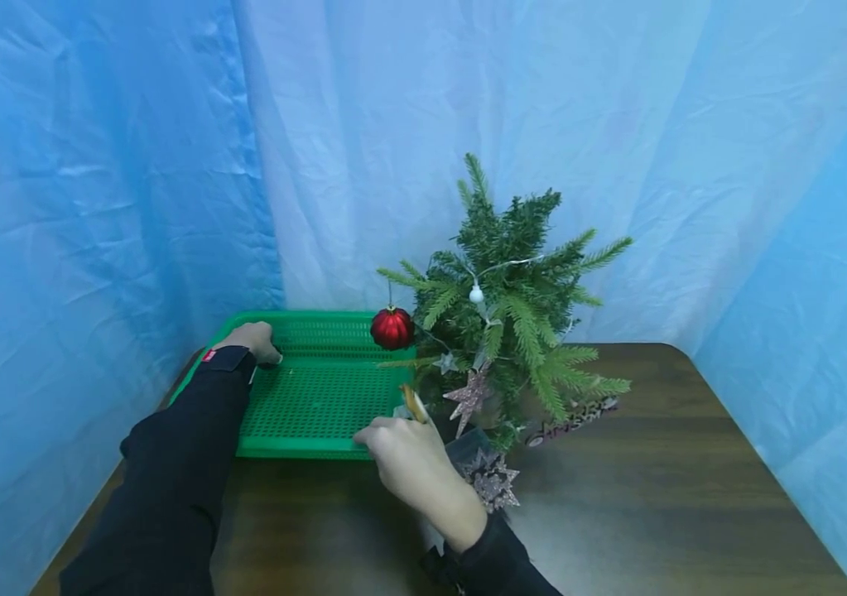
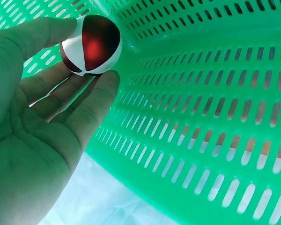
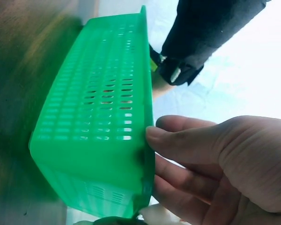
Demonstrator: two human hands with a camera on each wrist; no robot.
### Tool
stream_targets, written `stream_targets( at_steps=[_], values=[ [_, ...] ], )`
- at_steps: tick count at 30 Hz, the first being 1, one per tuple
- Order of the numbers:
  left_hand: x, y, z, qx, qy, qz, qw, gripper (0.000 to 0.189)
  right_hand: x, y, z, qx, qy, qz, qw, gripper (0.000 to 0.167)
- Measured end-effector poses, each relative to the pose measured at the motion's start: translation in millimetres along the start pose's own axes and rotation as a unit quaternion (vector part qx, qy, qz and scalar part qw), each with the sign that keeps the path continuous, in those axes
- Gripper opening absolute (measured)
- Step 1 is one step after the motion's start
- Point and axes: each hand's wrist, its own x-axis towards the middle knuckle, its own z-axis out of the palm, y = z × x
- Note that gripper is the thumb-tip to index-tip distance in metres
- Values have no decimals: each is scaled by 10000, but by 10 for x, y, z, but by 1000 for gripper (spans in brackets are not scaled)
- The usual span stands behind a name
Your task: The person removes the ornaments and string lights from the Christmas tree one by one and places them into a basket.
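Observation:
My left hand (image 1: 250,339) reaches into the back left corner of a green plastic basket (image 1: 304,454). In the left wrist view its thumb and fingers hold a shiny red and white Christmas ball (image 2: 100,43) close to the perforated wall. The head view mostly hides this ball behind the hand. My right hand (image 1: 411,463) is at the basket's front right corner. Seen from the right wrist, its thumb and fingers pinch the basket rim (image 3: 149,105). Just behind that hand is a gold-coloured thing (image 1: 414,404), partly hidden.
A small green Christmas tree (image 1: 520,314) stands right of the basket. It bears a red ball (image 1: 392,329), a pink glitter star (image 1: 470,396) and a white light (image 1: 476,294). Glittery snowflake pieces (image 1: 493,482) lie in front. Blue curtains (image 1: 95,207) surround the wooden table (image 1: 654,497).

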Motion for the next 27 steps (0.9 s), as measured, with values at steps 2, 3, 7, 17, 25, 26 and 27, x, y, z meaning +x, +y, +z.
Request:
stream_targets(
  at_steps=[2,3,7,17,25,26,27],
  values=[
    [16,-29,21,26,-51,39,10000,24,1,-4,5,-37,46,-18,10000,38],
    [25,-40,31,38,-81,47,9999,28,1,-5,7,-43,59,-18,10000,38],
    [39,-47,50,61,-229,77,9997,44,4,-4,10,-4,91,2,10000,37],
    [30,-31,99,-24,-505,-150,9986,56,-4,1,7,204,16,5,9998,39],
    [-5,-28,106,43,-479,-135,9988,53,-6,19,13,295,-17,5,9996,39],
    [-10,-26,103,43,-469,-135,9988,52,-6,22,14,297,-4,-2,9996,38],
    [-20,-23,97,39,-459,-128,9989,52,-5,25,16,295,2,-4,9996,38]
  ],
)
